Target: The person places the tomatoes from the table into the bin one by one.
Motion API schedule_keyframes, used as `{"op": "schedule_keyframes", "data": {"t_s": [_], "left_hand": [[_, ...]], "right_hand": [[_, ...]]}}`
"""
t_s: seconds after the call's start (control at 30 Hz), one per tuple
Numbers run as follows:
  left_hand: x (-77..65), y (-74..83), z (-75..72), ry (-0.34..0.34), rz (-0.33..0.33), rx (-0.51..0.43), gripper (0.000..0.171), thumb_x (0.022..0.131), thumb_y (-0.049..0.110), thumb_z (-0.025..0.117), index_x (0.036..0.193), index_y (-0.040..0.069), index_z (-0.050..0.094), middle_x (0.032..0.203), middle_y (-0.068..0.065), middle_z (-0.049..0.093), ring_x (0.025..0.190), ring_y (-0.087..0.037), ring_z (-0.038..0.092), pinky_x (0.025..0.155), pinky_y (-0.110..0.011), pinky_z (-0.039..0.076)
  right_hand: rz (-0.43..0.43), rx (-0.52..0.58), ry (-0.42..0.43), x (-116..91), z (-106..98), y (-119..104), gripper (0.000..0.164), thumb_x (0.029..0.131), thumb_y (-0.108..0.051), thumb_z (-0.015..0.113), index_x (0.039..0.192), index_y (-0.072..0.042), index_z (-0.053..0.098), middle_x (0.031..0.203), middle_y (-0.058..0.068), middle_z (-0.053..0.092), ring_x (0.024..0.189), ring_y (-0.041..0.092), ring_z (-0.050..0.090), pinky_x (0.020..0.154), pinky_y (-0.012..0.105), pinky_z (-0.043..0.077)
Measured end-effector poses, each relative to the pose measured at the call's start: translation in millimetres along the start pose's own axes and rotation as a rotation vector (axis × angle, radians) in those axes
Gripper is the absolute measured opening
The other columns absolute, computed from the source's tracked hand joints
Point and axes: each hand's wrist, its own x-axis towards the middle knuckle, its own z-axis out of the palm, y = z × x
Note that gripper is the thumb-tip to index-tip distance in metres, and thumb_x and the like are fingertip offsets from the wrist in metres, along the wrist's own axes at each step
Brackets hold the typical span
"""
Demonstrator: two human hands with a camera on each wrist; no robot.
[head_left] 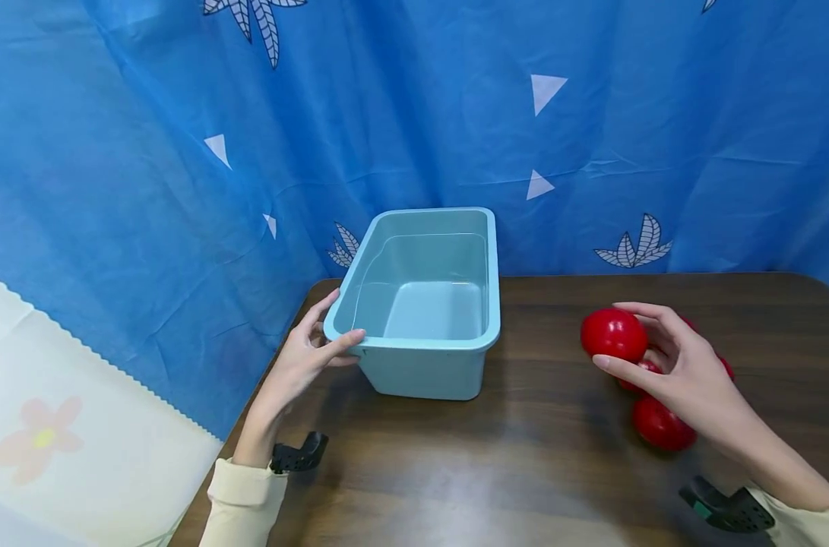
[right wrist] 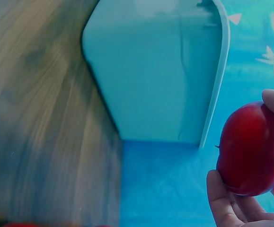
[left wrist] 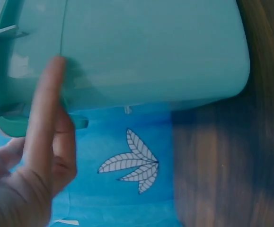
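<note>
An open light-blue plastic tub [head_left: 421, 374] stands on the table with its inside bare. My left hand [head_left: 303, 357] grips the tub's near left corner, the thumb at the rim and fingers against the outer wall [left wrist: 151, 52]. Over at the right, my right hand [head_left: 688, 368] holds a glossy, rounded red fruit [head_left: 614, 335] between thumb and fingers. A tiny dark stem tip shows on this held fruit [right wrist: 252, 151] in the right wrist view; apple or tomato, I cannot tell. Several similar red fruits [head_left: 663, 425] lie beneath and behind that hand, partly hidden by it.
The dark wooden table [head_left: 530, 456] reaches back to a blue patterned curtain [head_left: 441, 114] just behind the tub. A pale cloth with a flower print [head_left: 79, 395] lies beyond the table's left edge. Dark wrist mounts [head_left: 301, 453] sit on both wrists.
</note>
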Motion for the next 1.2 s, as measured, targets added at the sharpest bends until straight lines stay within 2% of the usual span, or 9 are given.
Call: {"op": "schedule_keyframes", "data": {"t_s": [0.1, 0.2, 0.37, 0.47, 0.6, 0.7, 0.97, 1.2], "left_hand": [[0.9, 3.7, 4.6, -0.012, -0.006, 0.033, 0.088, 0.100, 0.029, 0.073, 0.168, 0.023, 0.018, 0.145, -0.024, 0.047, 0.111, -0.037, 0.071, 0.088, -0.052, 0.063], [2.8, 6.7, 8.5, -0.025, -0.011, 0.056, 0.093, 0.100, 0.036, 0.072, 0.169, 0.029, 0.011, 0.157, -0.021, 0.040, 0.109, -0.037, 0.071, 0.086, -0.051, 0.064], [3.3, 3.7, 11.2, -0.039, -0.024, 0.070, 0.094, 0.101, 0.040, 0.068, 0.168, 0.038, 0.002, 0.162, -0.019, 0.032, 0.107, -0.038, 0.071, 0.083, -0.050, 0.065], [2.4, 2.2, 11.6, -0.019, -0.021, 0.059, 0.091, 0.102, 0.040, 0.068, 0.168, 0.039, 0.006, 0.162, -0.017, 0.032, 0.109, -0.039, 0.070, 0.081, -0.050, 0.065], [1.6, 4.3, 12.4, 0.017, -0.018, 0.073, 0.085, 0.101, 0.042, 0.069, 0.167, 0.040, 0.016, 0.158, -0.017, 0.039, 0.106, -0.039, 0.070, 0.084, -0.054, 0.064], [2.2, 5.3, 14.8, 0.017, -0.019, 0.078, 0.082, 0.101, 0.042, 0.069, 0.166, 0.040, 0.019, 0.157, -0.016, 0.040, 0.107, -0.039, 0.070, 0.087, -0.058, 0.062], [6.2, 1.9, 22.3, -0.005, -0.013, 0.042, 0.081, 0.103, 0.037, 0.066, 0.167, 0.037, 0.017, 0.156, -0.020, 0.040, 0.094, -0.036, 0.073, 0.085, -0.055, 0.064], [8.4, 1.1, 25.6, -0.003, -0.010, 0.011, 0.080, 0.103, 0.036, 0.067, 0.167, 0.036, 0.019, 0.158, -0.018, 0.037, 0.112, -0.043, 0.067, 0.086, -0.060, 0.062]], "right_hand": [[-0.011, 0.016, -0.008, 0.3, 2.4, -6.7, 0.083, 0.085, -0.015, 0.088, 0.155, -0.024, 0.043, 0.139, -0.005, 0.053, 0.105, -0.003, 0.060, 0.074, 0.017, 0.060], [-0.019, 0.017, -0.007, -0.7, 4.3, -10.3, 0.083, 0.085, -0.015, 0.089, 0.154, -0.022, 0.044, 0.139, -0.004, 0.052, 0.107, -0.001, 0.059, 0.074, 0.017, 0.060], [-0.014, 0.015, -0.004, -3.2, 6.4, -15.7, 0.085, 0.083, -0.016, 0.090, 0.154, -0.023, 0.044, 0.140, -0.002, 0.051, 0.112, 0.004, 0.056, 0.075, 0.016, 0.059], [-0.019, 0.031, -0.007, -2.4, 9.0, -21.0, 0.085, 0.083, -0.015, 0.091, 0.154, -0.024, 0.044, 0.143, 0.001, 0.051, 0.115, 0.007, 0.054, 0.077, 0.013, 0.058], [-0.025, 0.067, -0.023, 2.2, 13.7, -30.4, 0.085, 0.084, -0.013, 0.089, 0.155, -0.025, 0.043, 0.147, 0.007, 0.050, 0.118, 0.013, 0.053, 0.079, 0.013, 0.058], [-0.031, 0.089, -0.032, 7.5, 17.3, -39.4, 0.086, 0.085, -0.014, 0.089, 0.156, -0.025, 0.042, 0.150, 0.009, 0.050, 0.121, 0.019, 0.053, 0.079, 0.014, 0.058], [-0.073, 0.197, -0.066, 33.2, 30.0, -69.7, 0.078, 0.088, -0.014, 0.086, 0.153, -0.017, 0.043, 0.146, 0.009, 0.052, 0.126, 0.028, 0.053, 0.085, 0.015, 0.058], [-0.037, 0.301, -0.124, 68.9, 48.8, -91.4, 0.082, 0.089, -0.018, 0.086, 0.156, -0.014, 0.038, 0.149, 0.011, 0.050, 0.131, 0.034, 0.054, 0.087, 0.019, 0.059]]}}
